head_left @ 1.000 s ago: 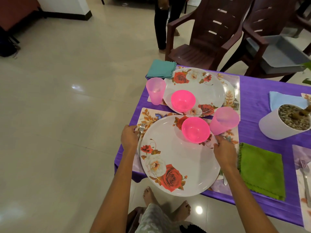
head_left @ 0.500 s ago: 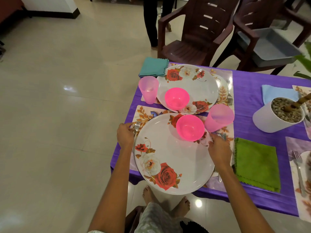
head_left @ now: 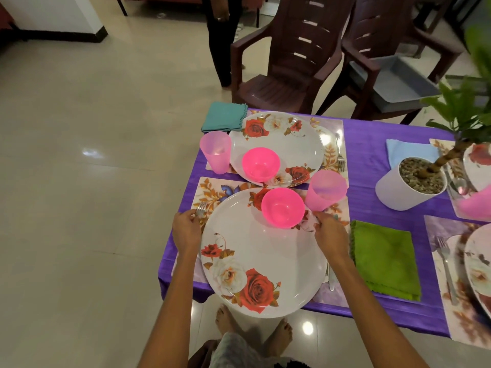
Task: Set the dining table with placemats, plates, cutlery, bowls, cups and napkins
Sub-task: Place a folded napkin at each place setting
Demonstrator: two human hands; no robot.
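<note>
A large white rose-patterned plate (head_left: 260, 256) lies on a floral placemat (head_left: 212, 189) at the table's near left corner, overhanging the front edge. A pink bowl (head_left: 283, 207) sits on its far part. My left hand (head_left: 186, 229) grips the plate's left rim, fingertips beside a fork (head_left: 201, 208). My right hand (head_left: 330, 235) pinches the right rim just below a pink cup (head_left: 325, 189). A green napkin (head_left: 385, 258) lies to the right. Cutlery (head_left: 331, 280) shows under my right forearm.
Behind is a second setting: plate (head_left: 281, 139), pink bowl (head_left: 261, 163), pink cup (head_left: 215, 151), teal napkin (head_left: 224, 116), fork (head_left: 340, 155). A white plant pot (head_left: 398, 192) stands mid-table. Brown chairs (head_left: 287, 65) and a standing person (head_left: 221, 35) are beyond the purple tablecloth (head_left: 372, 144).
Both hands stay on the near plate's rim, and the plate has barely shifted. My view has tilted up and moved right, showing more of the plant and the right-hand settings.
</note>
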